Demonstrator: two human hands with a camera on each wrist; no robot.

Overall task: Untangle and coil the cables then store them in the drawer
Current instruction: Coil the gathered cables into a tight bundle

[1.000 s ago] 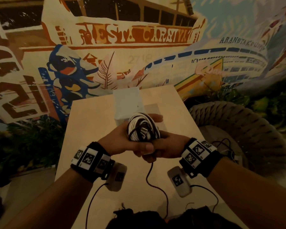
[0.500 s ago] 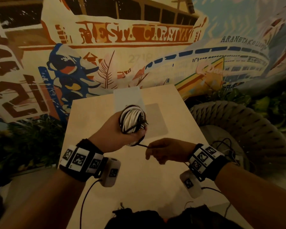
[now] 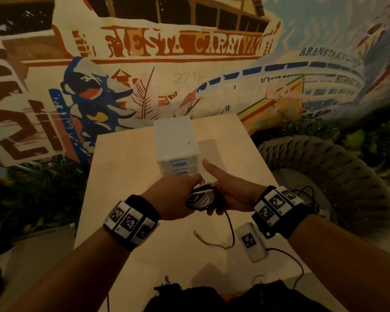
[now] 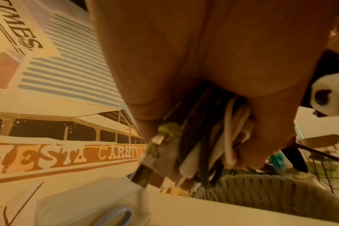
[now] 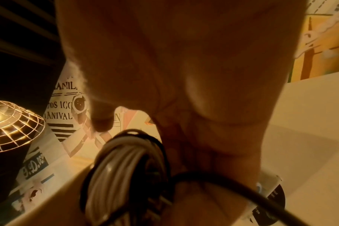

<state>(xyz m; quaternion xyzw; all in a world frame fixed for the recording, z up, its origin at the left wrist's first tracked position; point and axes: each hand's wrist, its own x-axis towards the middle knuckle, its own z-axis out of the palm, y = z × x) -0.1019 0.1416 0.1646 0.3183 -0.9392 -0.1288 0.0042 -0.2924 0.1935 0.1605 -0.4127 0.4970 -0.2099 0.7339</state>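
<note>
White and black loops of cable, wound into one coiled bundle [image 3: 199, 197], sit clamped between the person's two hands above the pale tabletop [image 3: 126, 176]. The left hand [image 3: 173, 199] wraps the bundle from its own side, fingers curled tight round the loops; the left wrist view shows several plugs [image 4: 145, 172], metal-tipped USB ends among them, poking out just past those fingers [image 4: 261, 130]. The right hand [image 3: 232, 195] meets the bundle from the opposite side, lower fingers curled against it, thumb stretched out straight and away from the coil, toward the drawer unit. In the right wrist view the grey-white coil [image 5: 118, 175], ringed by black strands, lies directly under the palm.

From beneath the grip a loose black cable tail [image 3: 231, 228] hangs down and curves toward the person, and a thin frayed cord [image 3: 209, 243] rests on the table just below that, nearer the body than the hands.

Right behind the grip, almost touching the left knuckles, stands a small white plastic drawer unit [image 3: 176, 140] with blue oval handles [image 3: 179, 164]; its drawers look closed. Beyond the right wrist sits a woven rope chair [image 3: 338, 167]. A painted mural [image 3: 178, 46] fills the wall behind everything.
</note>
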